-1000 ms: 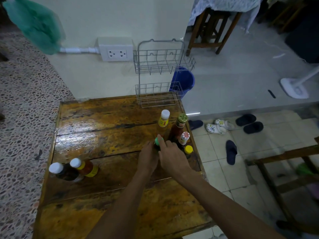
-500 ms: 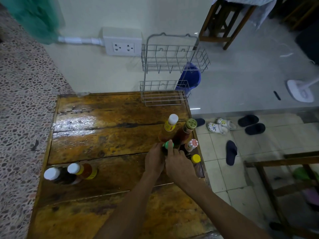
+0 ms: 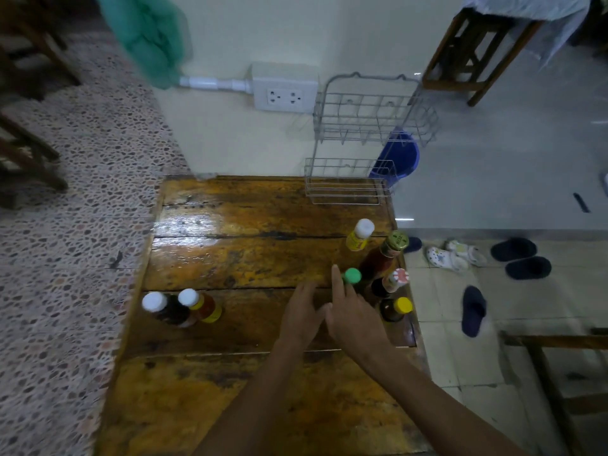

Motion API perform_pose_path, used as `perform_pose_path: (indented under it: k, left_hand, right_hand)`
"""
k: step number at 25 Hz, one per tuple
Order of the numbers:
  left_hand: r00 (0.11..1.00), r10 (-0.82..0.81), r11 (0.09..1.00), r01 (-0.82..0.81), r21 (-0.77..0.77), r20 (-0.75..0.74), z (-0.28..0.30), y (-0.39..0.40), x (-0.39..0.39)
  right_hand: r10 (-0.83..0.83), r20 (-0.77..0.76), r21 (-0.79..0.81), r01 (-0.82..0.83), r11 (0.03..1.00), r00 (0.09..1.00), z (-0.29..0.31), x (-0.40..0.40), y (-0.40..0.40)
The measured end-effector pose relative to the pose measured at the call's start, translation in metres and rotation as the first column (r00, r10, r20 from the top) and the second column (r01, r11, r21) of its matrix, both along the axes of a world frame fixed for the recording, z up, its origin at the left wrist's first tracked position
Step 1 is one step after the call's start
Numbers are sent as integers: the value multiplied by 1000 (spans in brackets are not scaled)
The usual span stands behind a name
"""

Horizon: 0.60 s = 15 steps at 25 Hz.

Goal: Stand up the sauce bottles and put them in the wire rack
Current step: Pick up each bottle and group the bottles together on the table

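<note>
The two-tier wire rack [image 3: 348, 192] stands at the table's back right corner with nothing in either tier. Five bottles stand close together near the right edge: a white-capped yellow one [image 3: 359, 236], a gold-capped red one [image 3: 383, 258], a red-and-white-capped one [image 3: 394, 279], a yellow-capped dark one [image 3: 396, 309] and a green-capped one [image 3: 352, 275]. My right hand [image 3: 353, 315] covers the green-capped bottle's body, index finger straight beside its cap. My left hand [image 3: 301, 311] lies just to the left, fingers spread, holding nothing. A dark bottle [image 3: 163, 309] and an orange bottle [image 3: 204, 307], both white-capped, stand at the left edge.
The wooden table [image 3: 246, 258] ends just right of the bottle cluster, with a drop to tiled floor and slippers [image 3: 472, 311]. A wall socket [image 3: 284, 90] and a green cloth [image 3: 148, 31] are behind; a blue bucket [image 3: 399, 156] sits beyond the rack.
My left hand has come off the green-capped bottle and moved left. My right index finger has slid from the cap's top to its side.
</note>
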State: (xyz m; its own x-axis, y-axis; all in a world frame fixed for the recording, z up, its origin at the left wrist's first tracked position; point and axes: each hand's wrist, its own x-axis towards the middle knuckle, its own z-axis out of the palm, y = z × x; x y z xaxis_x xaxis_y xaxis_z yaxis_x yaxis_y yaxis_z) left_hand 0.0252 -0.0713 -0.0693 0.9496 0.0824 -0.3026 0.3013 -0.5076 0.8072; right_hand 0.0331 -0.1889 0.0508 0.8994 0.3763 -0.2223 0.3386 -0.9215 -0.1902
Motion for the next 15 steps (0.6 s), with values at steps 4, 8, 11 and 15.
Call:
perform_pose_path:
  k: [4,8,11,15]
  left_hand:
    - [984,171,977,-177,120,58,10,53,-66]
    - [947,318,920,-321,226,49,16,116,-119]
    - [901,433,890,-424,168,-21,15,151,-131]
    - [923,373,918,-351,185,-98,-4,165,-129]
  right_hand:
    - [193,-63,148,-182,972,979,12,-19,78]
    - [403,59,270,-403,875,913,16,-30,162]
    - [460,58,189,-462,866,886,9,-32,199]
    - [482,115,153,-495,856,869,-3,-24,208]
